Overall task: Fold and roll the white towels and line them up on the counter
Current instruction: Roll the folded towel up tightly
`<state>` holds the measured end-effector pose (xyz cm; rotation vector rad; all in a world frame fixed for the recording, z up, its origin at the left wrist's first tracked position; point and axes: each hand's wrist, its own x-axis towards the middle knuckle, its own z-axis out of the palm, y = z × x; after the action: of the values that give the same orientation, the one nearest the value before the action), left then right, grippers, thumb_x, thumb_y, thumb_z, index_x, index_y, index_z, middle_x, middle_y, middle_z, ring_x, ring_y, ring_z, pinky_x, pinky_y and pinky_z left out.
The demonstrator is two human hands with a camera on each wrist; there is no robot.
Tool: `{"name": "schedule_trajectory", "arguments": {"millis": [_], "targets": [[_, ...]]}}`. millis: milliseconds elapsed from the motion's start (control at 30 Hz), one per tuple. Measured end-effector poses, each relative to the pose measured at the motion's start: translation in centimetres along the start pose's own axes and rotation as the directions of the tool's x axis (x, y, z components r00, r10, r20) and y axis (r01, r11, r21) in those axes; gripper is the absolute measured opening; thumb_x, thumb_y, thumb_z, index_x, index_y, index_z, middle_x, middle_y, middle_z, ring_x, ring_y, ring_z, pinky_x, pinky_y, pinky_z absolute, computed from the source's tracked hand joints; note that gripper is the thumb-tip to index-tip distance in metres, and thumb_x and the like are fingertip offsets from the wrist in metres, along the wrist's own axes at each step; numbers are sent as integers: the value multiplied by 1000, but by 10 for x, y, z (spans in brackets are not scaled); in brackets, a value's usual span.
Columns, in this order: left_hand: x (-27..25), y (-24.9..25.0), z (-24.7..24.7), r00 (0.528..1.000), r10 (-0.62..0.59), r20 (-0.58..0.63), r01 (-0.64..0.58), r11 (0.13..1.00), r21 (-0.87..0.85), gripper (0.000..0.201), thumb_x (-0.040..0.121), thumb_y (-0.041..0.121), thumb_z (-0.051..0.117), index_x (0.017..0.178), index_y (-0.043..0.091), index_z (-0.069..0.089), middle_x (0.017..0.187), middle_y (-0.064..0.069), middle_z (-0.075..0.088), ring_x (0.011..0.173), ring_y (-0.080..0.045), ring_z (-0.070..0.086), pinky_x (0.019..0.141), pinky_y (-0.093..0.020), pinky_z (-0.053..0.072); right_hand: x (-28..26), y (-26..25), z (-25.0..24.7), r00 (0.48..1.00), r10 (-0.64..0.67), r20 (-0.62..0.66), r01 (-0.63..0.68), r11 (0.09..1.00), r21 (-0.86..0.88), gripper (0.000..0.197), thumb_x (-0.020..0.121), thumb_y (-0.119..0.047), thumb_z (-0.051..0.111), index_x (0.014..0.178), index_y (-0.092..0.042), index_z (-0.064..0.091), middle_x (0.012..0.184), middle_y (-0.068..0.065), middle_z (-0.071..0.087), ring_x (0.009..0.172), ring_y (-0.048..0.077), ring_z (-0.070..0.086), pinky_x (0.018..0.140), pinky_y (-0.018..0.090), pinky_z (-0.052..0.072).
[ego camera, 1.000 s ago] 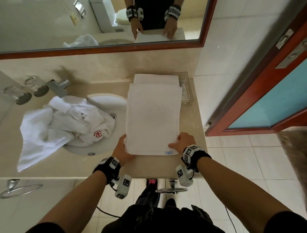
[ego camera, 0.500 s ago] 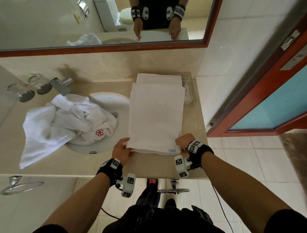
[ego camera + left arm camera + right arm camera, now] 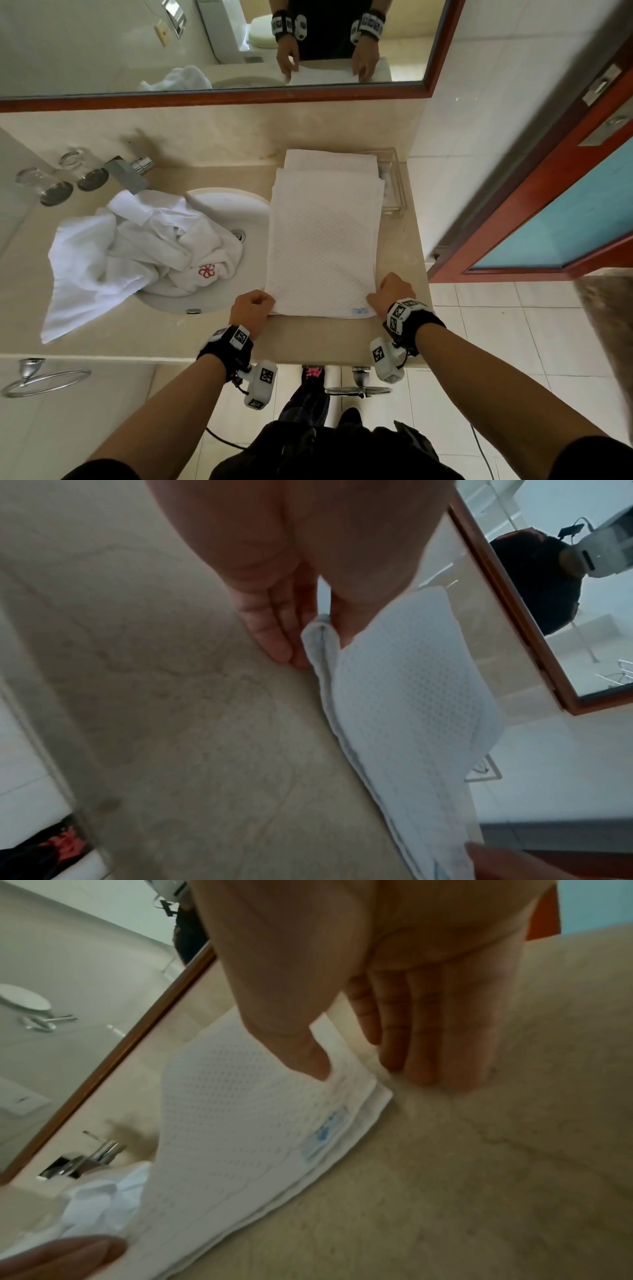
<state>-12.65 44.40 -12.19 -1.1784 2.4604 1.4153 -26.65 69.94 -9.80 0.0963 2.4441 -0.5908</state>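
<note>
A white waffle-weave towel [image 3: 325,240] lies folded into a long strip on the beige counter [image 3: 400,246], running away from me beside the sink. My left hand [image 3: 253,305] pinches its near left corner [image 3: 320,631], thumb on top and fingers under the edge. My right hand [image 3: 390,291] pinches the near right corner, thumb on the towel [image 3: 260,1110] by its small blue label [image 3: 323,1135], fingers at the counter. A pile of crumpled white towels [image 3: 137,250], one with a red flower mark, fills the sink.
The round sink [image 3: 239,212] and chrome tap [image 3: 132,171] are left of the towel. Two glasses [image 3: 65,178] stand at the back left. A clear tray [image 3: 394,185] sits behind the towel at the wall. A mirror [image 3: 212,44] hangs above; a red-framed door [image 3: 548,205] stands right.
Both hands have slid from lying on the towel's near end to gripping its near corners, and the near edge is lifted slightly off the counter.
</note>
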Motion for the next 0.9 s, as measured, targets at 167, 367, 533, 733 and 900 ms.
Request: {"name": "schedule_trajectory", "arguments": {"millis": [167, 367, 533, 733, 900], "targets": [[4, 6, -1, 1000, -29, 8, 29, 1000, 1, 10, 85, 12, 72, 81, 20, 68, 73, 1, 61, 71, -20, 57, 68, -27, 45, -5, -7, 10, 999, -12, 45, 17, 993, -119, 63, 77, -47, 73, 119, -8, 47, 115, 9, 58, 100, 28, 60, 69, 29, 43], [-6, 3, -1, 992, -116, 40, 116, 993, -1, 18, 79, 7, 75, 72, 21, 68, 77, -7, 67, 70, -22, 61, 64, -26, 49, -6, -5, 11, 996, 3, 91, -3, 1000, -1, 48, 79, -25, 76, 115, -3, 54, 111, 14, 64, 79, 21, 55, 71, 28, 50], [-27, 3, 6, 991, -98, 96, 69, 962, 264, 13, 76, 14, 74, 71, 22, 65, 75, 4, 62, 73, -14, 58, 61, -20, 41, -17, 6, 7, 991, 13, 136, 7, 989, -147, 82, 73, -29, 82, 133, -6, 32, 123, 14, 54, 107, 31, 59, 80, 35, 52], [-53, -8, 15, 994, 111, 5, -99, 867, 489, 10, 74, 22, 71, 82, 20, 65, 116, 7, 35, 98, -14, 48, 84, -32, 48, -33, 10, 18, 909, -415, 33, 347, 713, -609, 63, 75, -24, 73, 129, -16, 41, 124, 9, 44, 113, 28, 46, 90, 39, 43], [-64, -13, 29, 849, 442, 291, -525, 632, 570, 36, 77, 0, 61, 111, 10, 67, 131, -7, 55, 120, -31, 51, 98, -41, 44, -47, 25, 44, 700, -658, 278, 683, 502, -531, 31, 88, 2, 47, 115, -5, 60, 124, 13, 53, 112, 30, 47, 84, 36, 42]]}}
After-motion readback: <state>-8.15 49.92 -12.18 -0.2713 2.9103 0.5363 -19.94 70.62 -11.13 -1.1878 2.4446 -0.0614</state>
